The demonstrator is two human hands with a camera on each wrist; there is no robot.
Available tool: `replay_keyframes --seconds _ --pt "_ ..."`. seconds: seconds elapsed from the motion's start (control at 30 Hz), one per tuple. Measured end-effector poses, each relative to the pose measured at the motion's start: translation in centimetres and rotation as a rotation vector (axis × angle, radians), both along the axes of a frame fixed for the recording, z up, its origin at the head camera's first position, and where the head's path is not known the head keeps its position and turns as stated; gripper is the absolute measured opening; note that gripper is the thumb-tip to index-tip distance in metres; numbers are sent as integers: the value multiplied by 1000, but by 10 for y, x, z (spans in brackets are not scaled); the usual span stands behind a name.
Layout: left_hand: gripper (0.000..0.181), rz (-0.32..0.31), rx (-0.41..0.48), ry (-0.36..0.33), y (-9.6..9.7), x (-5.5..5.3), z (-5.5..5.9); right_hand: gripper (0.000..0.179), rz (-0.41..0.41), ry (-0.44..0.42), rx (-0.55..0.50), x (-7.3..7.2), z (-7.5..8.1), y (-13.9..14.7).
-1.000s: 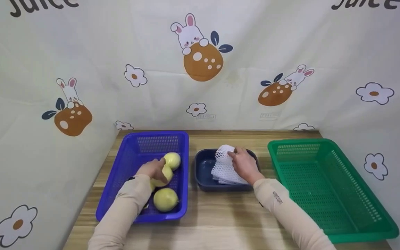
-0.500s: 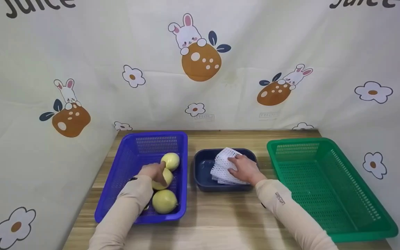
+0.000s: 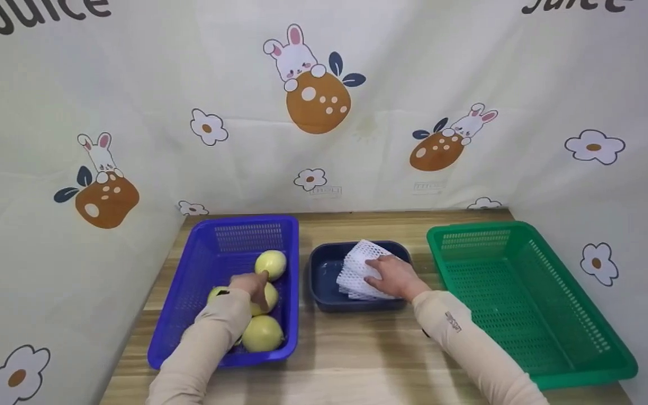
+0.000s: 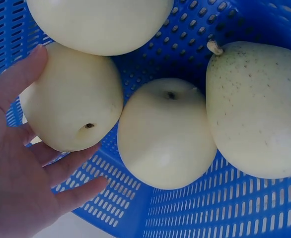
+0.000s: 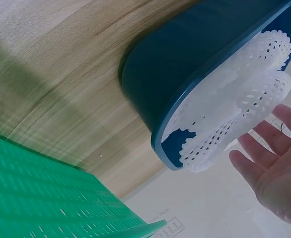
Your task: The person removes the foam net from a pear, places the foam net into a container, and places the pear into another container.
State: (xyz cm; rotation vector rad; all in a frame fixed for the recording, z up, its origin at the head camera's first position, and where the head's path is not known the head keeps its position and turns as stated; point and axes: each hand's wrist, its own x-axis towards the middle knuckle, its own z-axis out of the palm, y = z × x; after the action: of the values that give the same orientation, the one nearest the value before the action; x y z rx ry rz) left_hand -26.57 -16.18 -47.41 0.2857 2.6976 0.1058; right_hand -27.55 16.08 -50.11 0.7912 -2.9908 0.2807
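Note:
Several pale yellow-green pears [image 3: 262, 333] lie in the blue-purple basket [image 3: 295, 264] at left. Over the middle pear [image 4: 73, 99] is my left hand [image 3: 250, 284]; in the left wrist view its thumb touches one side, and its spread fingers reach along and partly behind the other. White foam fruit nets [image 3: 360, 273] lie in a heap in the small navy tub [image 3: 321, 275]. My right hand [image 3: 394, 275] hovers at their right side, fingers loosely extended. In the right wrist view its fingertips [image 5: 242, 161] are close beside the nets and nothing is gripped.
A green basket [image 3: 512, 298] stands right of the tub on the wooden table [image 3: 352, 349]. Behind hangs a printed curtain [image 3: 234, 169]. Another pear [image 3: 271, 264] sits near the blue-purple basket's right wall, beyond my left hand.
My right hand has drawn down and slightly right, and the nets' raised upper end has sunk lower. My left hand has shifted slightly right over the middle pear. The view has tilted a little.

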Motion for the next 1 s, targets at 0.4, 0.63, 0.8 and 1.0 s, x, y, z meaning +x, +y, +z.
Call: replay_keyframes --seconds 0.4,0.63,0.8,1.0 --pt "58 -4 -26 13 6 7 -3 44 -6 -17 -6 4 2 2" --pt "57 2 -32 30 6 6 -4 42 -1 16 -13 3 0 5" --pt "46 27 -23 54 0 4 -7 42 4 8 -15 3 0 4" --pt "43 35 -20 77 -4 3 -9 42 19 22 -15 4 0 4"
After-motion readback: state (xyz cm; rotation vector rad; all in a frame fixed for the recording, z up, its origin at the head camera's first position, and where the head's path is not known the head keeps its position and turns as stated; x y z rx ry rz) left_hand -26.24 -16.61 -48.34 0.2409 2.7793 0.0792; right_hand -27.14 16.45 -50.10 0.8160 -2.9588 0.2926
